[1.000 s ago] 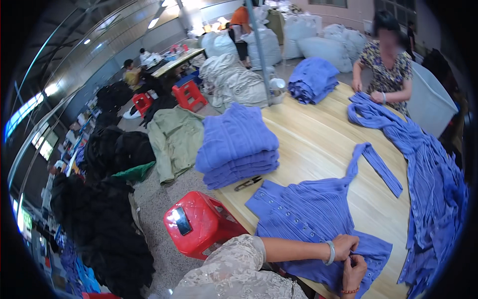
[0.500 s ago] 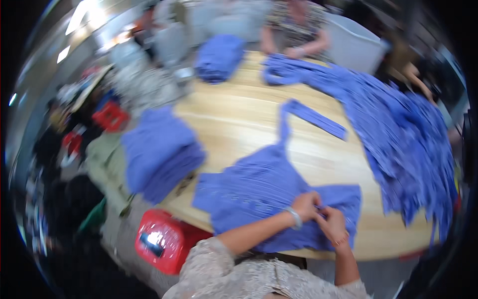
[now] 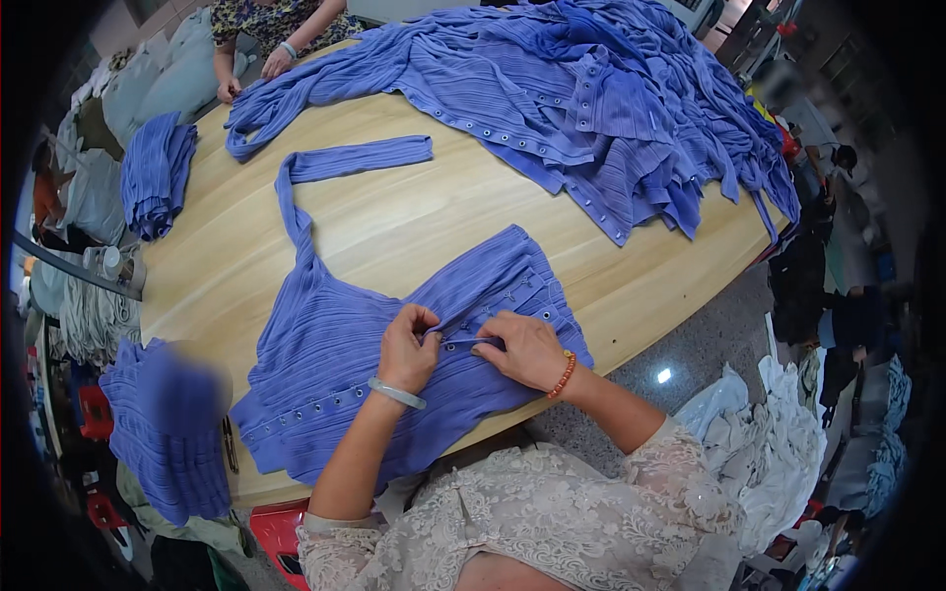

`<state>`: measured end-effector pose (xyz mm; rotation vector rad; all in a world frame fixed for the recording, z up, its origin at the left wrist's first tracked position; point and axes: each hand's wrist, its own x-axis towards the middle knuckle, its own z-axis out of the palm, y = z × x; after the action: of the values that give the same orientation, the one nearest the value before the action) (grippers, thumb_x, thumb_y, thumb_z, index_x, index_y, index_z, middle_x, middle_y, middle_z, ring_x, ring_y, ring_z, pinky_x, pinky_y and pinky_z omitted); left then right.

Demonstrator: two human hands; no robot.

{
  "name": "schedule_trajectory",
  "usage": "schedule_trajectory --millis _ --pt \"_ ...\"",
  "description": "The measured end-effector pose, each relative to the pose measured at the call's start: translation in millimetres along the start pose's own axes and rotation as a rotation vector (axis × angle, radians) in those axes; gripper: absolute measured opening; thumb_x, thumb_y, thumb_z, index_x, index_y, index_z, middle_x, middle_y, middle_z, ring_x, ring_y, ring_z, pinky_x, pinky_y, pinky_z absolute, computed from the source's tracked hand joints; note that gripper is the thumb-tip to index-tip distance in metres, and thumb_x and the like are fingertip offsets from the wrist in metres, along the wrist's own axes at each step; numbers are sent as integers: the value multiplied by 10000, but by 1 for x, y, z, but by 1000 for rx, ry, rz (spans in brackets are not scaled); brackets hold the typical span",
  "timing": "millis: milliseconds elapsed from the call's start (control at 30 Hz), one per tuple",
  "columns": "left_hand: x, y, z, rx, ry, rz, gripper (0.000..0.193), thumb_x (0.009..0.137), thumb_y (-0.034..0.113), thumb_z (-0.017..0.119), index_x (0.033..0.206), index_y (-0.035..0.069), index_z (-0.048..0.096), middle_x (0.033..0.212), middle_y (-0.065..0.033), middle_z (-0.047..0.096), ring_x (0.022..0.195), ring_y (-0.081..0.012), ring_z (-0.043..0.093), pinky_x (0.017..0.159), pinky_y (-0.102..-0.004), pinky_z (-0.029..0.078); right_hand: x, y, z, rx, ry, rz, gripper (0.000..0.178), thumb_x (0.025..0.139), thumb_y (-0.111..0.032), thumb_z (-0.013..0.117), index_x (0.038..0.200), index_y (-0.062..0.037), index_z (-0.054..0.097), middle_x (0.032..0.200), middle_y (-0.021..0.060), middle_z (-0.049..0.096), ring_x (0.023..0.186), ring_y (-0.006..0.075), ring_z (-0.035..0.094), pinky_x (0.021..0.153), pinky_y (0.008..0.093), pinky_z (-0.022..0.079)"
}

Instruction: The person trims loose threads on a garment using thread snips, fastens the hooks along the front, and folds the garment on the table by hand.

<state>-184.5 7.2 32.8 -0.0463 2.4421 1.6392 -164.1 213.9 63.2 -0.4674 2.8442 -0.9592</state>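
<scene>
A blue-purple ribbed knit garment (image 3: pixel 340 335) lies spread before me, its long strap (image 3: pixel 360 160) bent across the wood. Along its front edge runs a row of small metal fasteners, apparently eyelets and hooks. My left hand (image 3: pixel 409 350), with a pale bangle, is closed in a pinch on the fabric edge at the garment's middle. Just to its right, my right hand (image 3: pixel 527 350), wearing an orange bead bracelet, pinches the same edge, thumb and forefinger together. Between them the edge is slightly raised. The fingertips hide the exact bit of cloth or fastener they grip.
A large heap of similar garments (image 3: pixel 631 118) covers the far right of the wooden table (image 3: pixel 394 236). Folded blue stacks sit at far left (image 3: pixel 158 177) and near left (image 3: pixel 168 443). Across the table a person's hands (image 3: pixel 256 74) touch a sleeve. White cloth (image 3: pixel 778 443) is piled at right.
My view has swung to the right. My hands, earlier almost touching over the garment, are now a little apart along its fastener edge. The garment's right part now slants upward.
</scene>
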Motion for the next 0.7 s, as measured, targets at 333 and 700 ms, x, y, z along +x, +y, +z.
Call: schedule_trajectory --millis 333,700 --pt "16 52 19 686 -50 260 296 718 87 720 1008 65 666 976 -132 683 955 -330 604 822 -447 423 3 6 -10 93 56 -41 166 832 -242 719 921 -103 696 857 95 636 780 315 646 666 400 513" --pt "19 36 23 632 -133 133 241 769 181 699 965 42 679 938 -181 688 938 -369 636 794 -489 444 2 1 0 53 116 -83 152 844 -252 687 875 -103 681 865 85 640 736 326 655 641 430 526"
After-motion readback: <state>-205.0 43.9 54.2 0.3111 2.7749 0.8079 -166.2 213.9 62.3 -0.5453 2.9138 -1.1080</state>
